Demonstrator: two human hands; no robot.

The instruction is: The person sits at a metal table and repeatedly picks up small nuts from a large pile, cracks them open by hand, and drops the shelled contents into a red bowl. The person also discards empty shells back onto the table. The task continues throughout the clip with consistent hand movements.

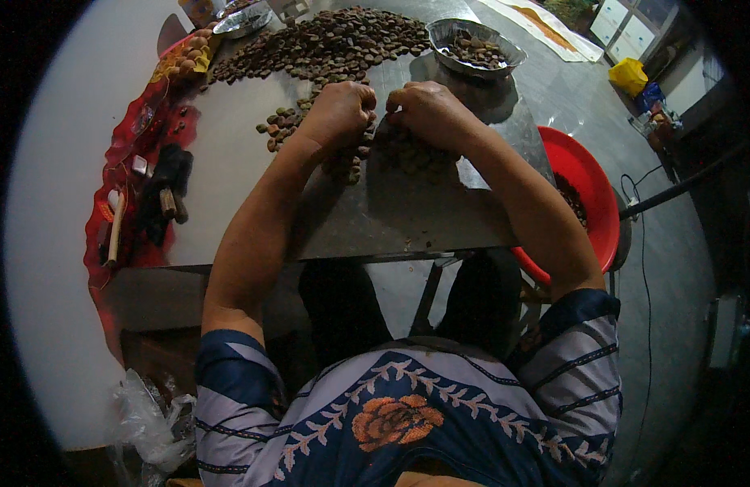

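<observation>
My left hand is curled over the metal tabletop, palm down, among brown-green bean-like pieces. Facing it across a small gap is my right hand, its thumb and fingers bent together. Both sets of fingertips are turned down or hidden, so anything pinched in them cannot be made out. More pieces lie below the left wrist and in the shadow under my right hand. Beyond the hands spreads a large heap of the same kind of pieces. A foil tray, partly filled with similar pieces, stands past my right hand.
A red plastic basin with dark contents stands off the table's right edge. Along the left, a red covering bears black objects and a wooden stick. Eggs and another foil tray lie farther back.
</observation>
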